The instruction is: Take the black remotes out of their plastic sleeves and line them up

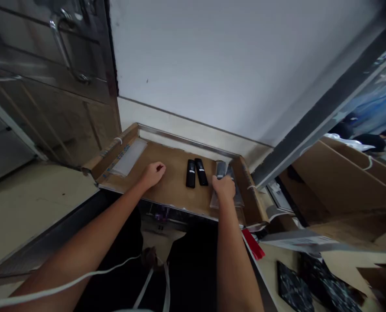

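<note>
Two black handheld devices (190,173), each with a small white label, lie side by side on the cardboard-lined tray (170,190). My right hand (224,187) is closed on a bagged device (221,168) at the tray's right side, where clear plastic bags (238,193) lie beneath and beside it. My left hand (154,174) hovers over the left half of the tray with its fingers curled; whether anything small is between them is hidden. A stack of flat clear bags (130,158) rests along the tray's left edge.
A pale wall (193,65) rises behind the tray. On the left stands a metal door with a handle (64,47). Cardboard boxes (342,186) are at the right, a red item (253,244) near the tray's right corner. People are visible in the far right background.
</note>
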Action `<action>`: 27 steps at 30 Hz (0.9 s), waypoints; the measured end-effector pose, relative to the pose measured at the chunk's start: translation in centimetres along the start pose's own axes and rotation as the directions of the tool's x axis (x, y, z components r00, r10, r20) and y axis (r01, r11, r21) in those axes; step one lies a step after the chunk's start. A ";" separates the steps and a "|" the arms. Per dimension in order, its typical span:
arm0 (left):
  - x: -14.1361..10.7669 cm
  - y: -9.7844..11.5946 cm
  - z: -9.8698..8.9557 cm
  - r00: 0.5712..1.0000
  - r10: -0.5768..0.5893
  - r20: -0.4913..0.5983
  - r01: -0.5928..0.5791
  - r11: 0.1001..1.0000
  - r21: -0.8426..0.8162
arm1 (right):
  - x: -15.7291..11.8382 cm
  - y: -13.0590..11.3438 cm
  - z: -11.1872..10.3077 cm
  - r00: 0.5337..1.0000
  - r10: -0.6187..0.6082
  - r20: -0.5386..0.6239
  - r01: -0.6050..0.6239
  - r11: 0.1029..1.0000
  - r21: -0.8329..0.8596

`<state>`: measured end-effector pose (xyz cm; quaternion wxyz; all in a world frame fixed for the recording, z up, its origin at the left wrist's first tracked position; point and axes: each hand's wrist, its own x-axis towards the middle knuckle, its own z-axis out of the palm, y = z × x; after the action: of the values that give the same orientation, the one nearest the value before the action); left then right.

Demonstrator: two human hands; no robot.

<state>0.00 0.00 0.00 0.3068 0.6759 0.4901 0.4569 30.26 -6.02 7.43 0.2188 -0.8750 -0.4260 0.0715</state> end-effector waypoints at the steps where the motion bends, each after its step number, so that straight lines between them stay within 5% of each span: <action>1: 0.0 0.2 0.1 1.000 -0.010 0.000 0.010 1.000 -0.022 | -0.5 -0.4 0.1 0.999 -0.035 0.001 0.035 0.988 0.148; 2: 0.0 0.3 0.1 1.000 -0.024 -0.001 0.024 0.998 -0.060 | -1.1 -1.1 0.3 0.995 -0.093 0.031 0.078 0.943 0.323; 4: 0.1 0.6 0.1 0.999 -0.047 0.004 0.047 0.984 -0.174 | -2.7 -2.9 1.2 0.953 -0.267 0.141 0.096 0.712 0.695; 6: 0.2 0.9 -0.1 0.997 -0.068 0.023 0.072 0.954 -0.290 | -4.5 -5.2 2.9 0.849 -0.442 0.289 -0.006 0.539 0.842; 9: 0.3 1.4 -0.7 0.990 -0.137 0.036 0.140 0.919 -0.367 | -6.8 -7.7 5.8 0.684 -0.585 0.436 -0.122 0.497 0.859; 11: 0.2 1.7 -1.1 0.980 -0.201 -0.001 0.185 0.904 -0.387 | -7.8 -8.2 7.3 0.627 -0.635 0.451 -0.086 0.519 0.851; 20: 0.3 1.6 -1.2 0.974 -0.215 -0.074 0.175 0.915 -0.363 | -8.4 -6.2 7.2 0.604 -0.694 0.391 0.218 0.616 0.757; 27: 0.2 0.7 -1.1 0.987 -0.117 -0.114 0.087 0.967 -0.239 | -8.5 -6.0 7.6 0.586 -0.701 0.406 0.139 0.581 0.802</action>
<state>-0.70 -0.10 1.14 0.3754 0.5785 0.4857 0.5371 18.28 -6.89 2.80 0.3660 -0.4861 -0.6261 0.4876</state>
